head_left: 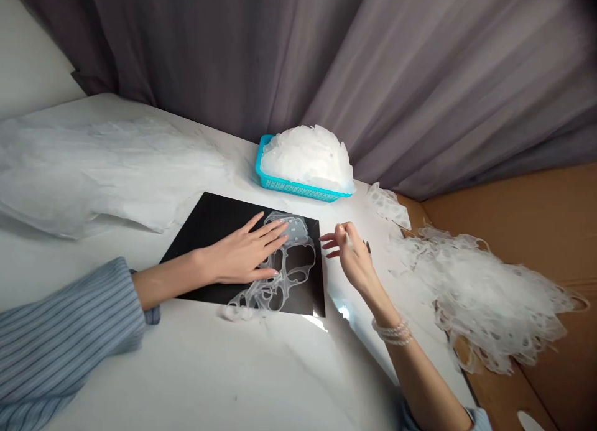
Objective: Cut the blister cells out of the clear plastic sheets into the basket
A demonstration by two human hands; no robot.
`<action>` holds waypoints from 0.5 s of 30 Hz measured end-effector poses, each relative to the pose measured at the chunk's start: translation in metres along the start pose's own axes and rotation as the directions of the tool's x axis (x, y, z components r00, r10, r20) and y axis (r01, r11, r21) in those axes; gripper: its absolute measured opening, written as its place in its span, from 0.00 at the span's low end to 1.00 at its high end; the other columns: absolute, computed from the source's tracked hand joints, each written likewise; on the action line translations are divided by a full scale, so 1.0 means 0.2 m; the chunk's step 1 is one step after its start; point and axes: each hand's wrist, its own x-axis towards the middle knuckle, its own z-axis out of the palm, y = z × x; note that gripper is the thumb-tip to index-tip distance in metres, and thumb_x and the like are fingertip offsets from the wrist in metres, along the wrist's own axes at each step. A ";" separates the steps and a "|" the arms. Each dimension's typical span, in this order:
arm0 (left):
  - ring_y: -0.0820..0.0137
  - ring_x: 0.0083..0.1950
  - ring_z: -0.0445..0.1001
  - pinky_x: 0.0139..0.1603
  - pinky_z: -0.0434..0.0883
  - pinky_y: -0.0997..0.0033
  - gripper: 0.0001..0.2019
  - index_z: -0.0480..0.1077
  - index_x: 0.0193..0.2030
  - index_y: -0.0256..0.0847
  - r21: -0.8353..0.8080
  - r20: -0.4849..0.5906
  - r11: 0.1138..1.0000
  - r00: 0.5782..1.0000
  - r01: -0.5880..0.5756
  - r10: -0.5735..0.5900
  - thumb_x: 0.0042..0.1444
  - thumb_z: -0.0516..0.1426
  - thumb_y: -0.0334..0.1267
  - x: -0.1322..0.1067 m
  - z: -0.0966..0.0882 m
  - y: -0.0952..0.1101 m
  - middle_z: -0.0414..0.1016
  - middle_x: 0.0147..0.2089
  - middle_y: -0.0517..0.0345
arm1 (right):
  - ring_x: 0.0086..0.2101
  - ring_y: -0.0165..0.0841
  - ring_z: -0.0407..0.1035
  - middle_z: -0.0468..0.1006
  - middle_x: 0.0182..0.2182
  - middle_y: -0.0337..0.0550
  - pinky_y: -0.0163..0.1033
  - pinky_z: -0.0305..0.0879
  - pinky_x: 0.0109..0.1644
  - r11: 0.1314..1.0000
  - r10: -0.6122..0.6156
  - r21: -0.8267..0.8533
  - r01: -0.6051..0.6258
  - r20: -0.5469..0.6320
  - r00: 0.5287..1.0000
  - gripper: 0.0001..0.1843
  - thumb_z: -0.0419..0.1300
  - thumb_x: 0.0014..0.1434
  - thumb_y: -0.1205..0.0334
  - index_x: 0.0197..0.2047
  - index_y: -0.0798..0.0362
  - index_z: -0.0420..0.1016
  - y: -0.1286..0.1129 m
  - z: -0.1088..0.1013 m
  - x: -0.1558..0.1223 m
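Observation:
My left hand (245,250) lies flat with its fingers spread on a thin translucent plastic sheet with cut-out openings (298,275). A greyish, rounded panel with small slots (295,230) shows at the sheet's upper end, by my fingertips. The sheet rests on a black mat (200,232), and its lower end hangs over the mat's near edge. Just right of the mat my right hand (352,254) is raised, its fingers curled. A small dark tip shows at its far side; what the fingers hold, if anything, I cannot make out.
Behind the mat stands a blue basket (298,190) heaped with translucent pieces. A pile of translucent sheets (102,170) lies at left. At right, cut-out plastic scraps (485,288) spill over a cardboard box (522,219). A smaller scrap (388,206) lies near the grey curtain (326,58).

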 end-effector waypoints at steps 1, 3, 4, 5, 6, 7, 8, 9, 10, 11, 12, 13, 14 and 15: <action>0.58 0.75 0.46 0.73 0.38 0.48 0.30 0.55 0.70 0.36 0.038 0.012 0.998 0.999 -0.053 0.052 0.66 0.48 0.51 0.00 0.00 -0.04 0.50 0.74 0.42 | 0.33 0.35 0.71 0.75 0.33 0.40 0.39 0.69 0.34 1.000 -0.013 0.005 0.013 0.015 1.000 0.21 0.44 0.67 0.40 0.41 0.47 0.64 -0.03 0.01 -0.02; 0.58 0.74 0.50 0.73 0.40 0.50 0.32 0.54 0.70 0.35 0.129 0.030 0.985 0.993 -0.113 0.110 0.67 0.46 0.53 -0.01 0.01 -0.10 0.53 0.73 0.41 | 0.34 0.35 0.70 0.72 0.31 0.40 0.39 0.69 0.34 0.999 -0.053 0.008 0.053 0.038 0.998 0.24 0.40 0.68 0.40 0.47 0.47 0.67 -0.08 0.05 -0.05; 0.58 0.73 0.52 0.73 0.43 0.52 0.32 0.55 0.70 0.33 0.178 0.024 0.977 0.993 -0.114 0.112 0.67 0.45 0.54 -0.01 0.02 -0.11 0.54 0.72 0.40 | 0.34 0.34 0.69 0.71 0.31 0.40 0.39 0.69 0.34 0.997 -0.076 0.005 0.076 0.040 0.996 0.24 0.40 0.68 0.41 0.48 0.46 0.69 -0.10 0.07 -0.05; 0.56 0.73 0.54 0.72 0.46 0.54 0.33 0.56 0.69 0.30 0.227 0.010 0.968 0.994 -0.108 0.109 0.67 0.45 0.54 -0.01 0.04 -0.11 0.56 0.71 0.39 | 0.33 0.34 0.69 0.70 0.32 0.40 0.39 0.69 0.36 0.995 -0.099 0.000 0.099 0.040 0.994 0.25 0.41 0.69 0.41 0.49 0.47 0.71 -0.11 0.10 -0.05; 0.55 0.72 0.56 0.71 0.50 0.55 0.33 0.57 0.68 0.27 0.270 -0.009 0.958 0.994 -0.101 0.107 0.67 0.45 0.54 -0.01 0.06 -0.10 0.57 0.70 0.36 | 0.34 0.34 0.70 0.71 0.32 0.41 0.40 0.69 0.38 0.993 -0.121 -0.003 0.121 0.041 0.992 0.24 0.43 0.69 0.43 0.49 0.48 0.73 -0.12 0.13 -0.05; 0.53 0.71 0.58 0.70 0.53 0.56 0.34 0.59 0.67 0.23 0.303 -0.028 0.948 0.994 -0.093 0.107 0.67 0.45 0.54 -0.01 0.08 -0.08 0.59 0.69 0.33 | 0.34 0.34 0.70 0.72 0.33 0.41 0.41 0.69 0.40 0.990 -0.143 -0.005 0.143 0.042 0.989 0.23 0.45 0.69 0.44 0.49 0.48 0.74 -0.13 0.17 -0.04; 0.50 0.69 0.60 0.69 0.55 0.56 0.34 0.60 0.66 0.20 0.325 -0.045 0.942 0.993 -0.085 0.105 0.67 0.45 0.53 -0.01 0.09 -0.05 0.61 0.67 0.30 | 0.34 0.34 0.71 0.74 0.33 0.42 0.42 0.69 0.43 0.986 -0.164 -0.003 0.164 0.043 0.986 0.22 0.47 0.68 0.45 0.48 0.49 0.74 -0.12 0.20 -0.03; 0.48 0.68 0.62 0.67 0.57 0.55 0.34 0.62 0.64 0.17 0.335 -0.058 0.939 0.993 -0.076 0.101 0.67 0.45 0.52 -0.01 0.10 -0.03 0.64 0.66 0.28 | 0.35 0.34 0.71 0.75 0.33 0.43 0.42 0.69 0.44 0.983 -0.181 0.003 0.182 0.044 0.982 0.20 0.50 0.68 0.46 0.49 0.50 0.75 -0.12 0.23 -0.02; 0.46 0.67 0.64 0.66 0.58 0.54 0.34 0.63 0.63 0.15 0.335 -0.066 0.940 0.993 -0.067 0.095 0.68 0.45 0.51 -0.01 0.11 -0.01 0.65 0.64 0.26 | 0.35 0.35 0.72 0.76 0.33 0.43 0.43 0.69 0.44 0.981 -0.193 0.013 0.192 0.047 0.980 0.19 0.52 0.67 0.48 0.49 0.51 0.75 -0.10 0.26 0.00; 0.45 0.66 0.65 0.66 0.59 0.53 0.34 0.63 0.62 0.14 0.330 -0.071 0.942 0.994 -0.059 0.087 0.68 0.45 0.51 -0.02 0.11 0.01 0.66 0.63 0.24 | 0.36 0.35 0.72 0.77 0.34 0.44 0.43 0.70 0.44 0.980 -0.197 0.026 0.196 0.051 0.979 0.18 0.54 0.66 0.49 0.49 0.52 0.75 -0.09 0.29 0.01; 0.45 0.65 0.66 0.65 0.60 0.53 0.34 0.64 0.61 0.14 0.329 -0.079 0.943 0.994 -0.050 0.080 0.68 0.45 0.51 -0.02 0.11 0.02 0.67 0.62 0.24 | 0.35 0.35 0.72 0.77 0.33 0.44 0.42 0.70 0.42 0.980 -0.196 0.034 0.194 0.052 0.979 0.18 0.54 0.66 0.49 0.49 0.53 0.75 -0.07 0.31 0.02; 0.44 0.64 0.66 0.64 0.61 0.53 0.33 0.65 0.60 0.14 0.329 -0.089 0.943 0.993 -0.044 0.078 0.68 0.45 0.51 -0.02 0.10 0.03 0.68 0.61 0.24 | 0.34 0.35 0.72 0.77 0.33 0.44 0.42 0.70 0.40 0.981 -0.195 0.032 0.193 0.056 0.979 0.18 0.54 0.66 0.50 0.47 0.54 0.76 -0.06 0.34 0.03; 0.44 0.64 0.67 0.63 0.62 0.53 0.33 0.66 0.59 0.15 0.330 -0.100 0.943 0.992 -0.044 0.081 0.68 0.45 0.51 -0.02 0.09 0.03 0.69 0.60 0.24 | 0.33 0.35 0.72 0.78 0.32 0.44 0.41 0.70 0.39 0.980 -0.198 0.014 0.198 0.060 0.978 0.17 0.54 0.66 0.50 0.46 0.54 0.76 -0.05 0.35 0.03; 0.45 0.63 0.68 0.62 0.63 0.53 0.33 0.67 0.58 0.16 0.330 -0.111 0.943 0.990 -0.050 0.092 0.67 0.45 0.52 -0.02 0.08 0.03 0.71 0.59 0.25 | 0.33 0.35 0.72 0.78 0.32 0.44 0.41 0.69 0.39 0.977 -0.210 -0.018 0.211 0.066 0.976 0.17 0.53 0.67 0.51 0.44 0.54 0.77 -0.05 0.36 0.02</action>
